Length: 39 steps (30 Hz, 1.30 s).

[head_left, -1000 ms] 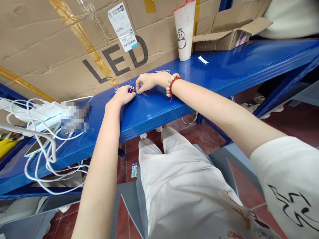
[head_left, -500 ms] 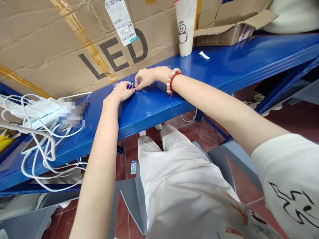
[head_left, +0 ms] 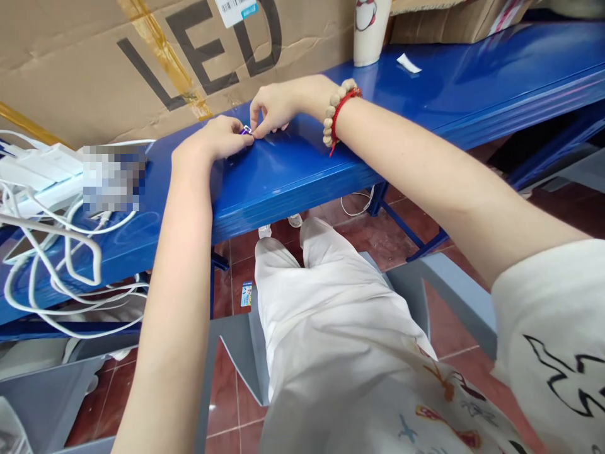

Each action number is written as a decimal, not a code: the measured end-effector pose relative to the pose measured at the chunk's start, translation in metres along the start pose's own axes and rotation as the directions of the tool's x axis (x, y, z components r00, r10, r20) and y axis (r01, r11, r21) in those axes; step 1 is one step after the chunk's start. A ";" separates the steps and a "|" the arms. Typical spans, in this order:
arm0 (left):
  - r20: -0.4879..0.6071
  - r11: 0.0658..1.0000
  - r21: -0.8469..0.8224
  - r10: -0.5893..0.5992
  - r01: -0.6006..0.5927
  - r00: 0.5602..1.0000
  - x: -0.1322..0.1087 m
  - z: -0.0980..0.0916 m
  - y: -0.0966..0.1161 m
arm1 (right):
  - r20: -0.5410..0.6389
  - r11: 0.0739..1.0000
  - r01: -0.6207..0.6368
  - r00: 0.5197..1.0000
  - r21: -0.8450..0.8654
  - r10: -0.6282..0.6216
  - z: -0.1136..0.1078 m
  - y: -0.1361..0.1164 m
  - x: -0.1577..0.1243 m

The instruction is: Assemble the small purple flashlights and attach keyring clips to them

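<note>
Above the blue tabletop (head_left: 293,170), my left hand (head_left: 222,135) is closed on a small purple object (head_left: 245,131). It has a shiny silver end, and the fingers cover most of it. Close beside it, my right hand (head_left: 276,107) is closed, thumb and forefinger pinched at the object's right end. What lies between those two fingertips is too small to make out. A beaded bracelet (head_left: 333,113) and a red cord circle the right wrist.
A big cardboard box (head_left: 89,69) marked LED stands behind my hands. At the left lie tangled white cables (head_left: 70,252) and white chargers (head_left: 40,167). A cup (head_left: 367,47), a white scrap (head_left: 408,64) and an open carton (head_left: 439,25) sit to the right.
The view has tilted down, so the table and hands appear higher. My right fingertips have moved closer to my left thumb and the purple object, which shows less between them.
</note>
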State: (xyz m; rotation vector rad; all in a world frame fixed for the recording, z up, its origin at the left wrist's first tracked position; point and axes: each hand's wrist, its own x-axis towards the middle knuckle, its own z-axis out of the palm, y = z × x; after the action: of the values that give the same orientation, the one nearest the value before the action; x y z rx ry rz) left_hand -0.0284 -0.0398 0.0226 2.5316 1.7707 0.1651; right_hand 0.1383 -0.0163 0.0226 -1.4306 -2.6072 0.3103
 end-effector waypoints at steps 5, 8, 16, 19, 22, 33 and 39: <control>0.025 0.995 0.082 -0.059 0.057 0.998 -0.006 -0.005 0.005 | -0.042 0.997 -0.032 0.999 -0.068 0.029 0.001 0.006 0.007; 0.029 0.998 0.039 -0.045 0.044 0.999 -0.005 -0.004 0.003 | -0.079 0.998 0.056 0.995 -0.032 -0.059 0.005 0.016 0.016; -0.083 0.993 -0.107 0.042 -0.051 0.996 0.006 0.007 -0.008 | -0.104 0.991 0.134 0.985 -0.016 -0.135 0.008 0.017 0.016; -0.121 0.991 -0.131 0.026 -0.042 0.992 0.009 0.010 -0.008 | -0.109 0.992 0.124 0.986 -0.001 -0.123 0.009 0.013 0.014; -0.167 0.990 -0.115 0.066 -0.086 0.984 0.012 0.012 -0.009 | -0.111 0.997 0.074 0.991 -0.025 -0.076 0.009 0.010 0.015; -0.240 0.983 -0.114 0.115 -0.146 0.964 0.009 0.012 -0.014 | -0.132 0.989 0.116 0.986 0.087 -0.104 0.011 0.010 0.019; -0.260 0.984 -0.112 0.106 -0.139 0.960 0.001 0.008 -0.010 | -0.131 0.992 0.081 0.989 0.097 -0.068 0.011 0.003 0.013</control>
State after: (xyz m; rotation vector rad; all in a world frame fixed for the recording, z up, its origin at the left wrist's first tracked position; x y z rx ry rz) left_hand -0.0359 -0.0350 0.0136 2.6237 1.6146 0.6133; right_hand 0.1316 -0.0047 0.0118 -1.2733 -2.4965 0.3268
